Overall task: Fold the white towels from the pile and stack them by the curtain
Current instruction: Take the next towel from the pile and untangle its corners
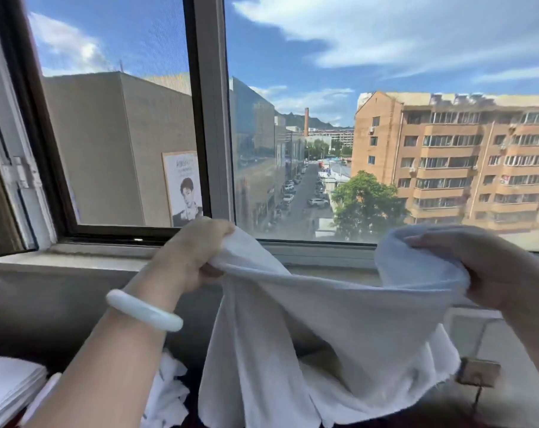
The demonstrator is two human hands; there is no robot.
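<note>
— While my left hand (197, 251) and right hand (478, 267) each pinch the towel (308, 329) up before the window (212, 118), held apart, what next?

— I'd find both corners, pull the edge taut, then halve it evenly.

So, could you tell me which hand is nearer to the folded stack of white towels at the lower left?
Left. The left hand grips the towel up and right of the stack; the right hand holds the towel's other end, far across the view.
</note>
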